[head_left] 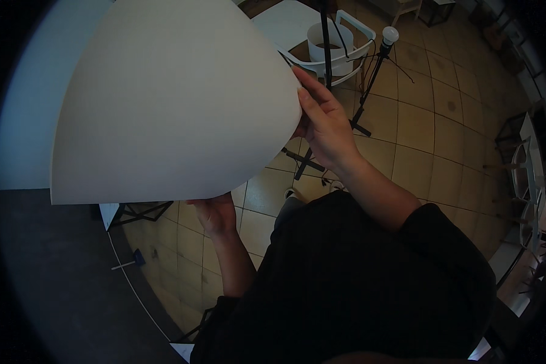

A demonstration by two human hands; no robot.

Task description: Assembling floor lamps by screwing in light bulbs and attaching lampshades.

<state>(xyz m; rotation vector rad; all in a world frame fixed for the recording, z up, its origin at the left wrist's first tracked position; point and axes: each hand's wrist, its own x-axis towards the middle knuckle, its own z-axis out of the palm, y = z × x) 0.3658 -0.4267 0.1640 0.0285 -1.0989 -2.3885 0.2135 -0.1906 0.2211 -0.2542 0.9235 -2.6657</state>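
Both hands held up a large white sheet.

The sheet (164,103) filled the upper left of the frame, curved. The right hand (324,124) clasped its right edge, thumb on top, forearm rising from the lower right. The left hand (215,212) gripped the bottom edge from beneath, near centre.

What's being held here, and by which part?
A large white sheet: the right hand grips its right edge, and the left hand holds its lower edge from underneath.
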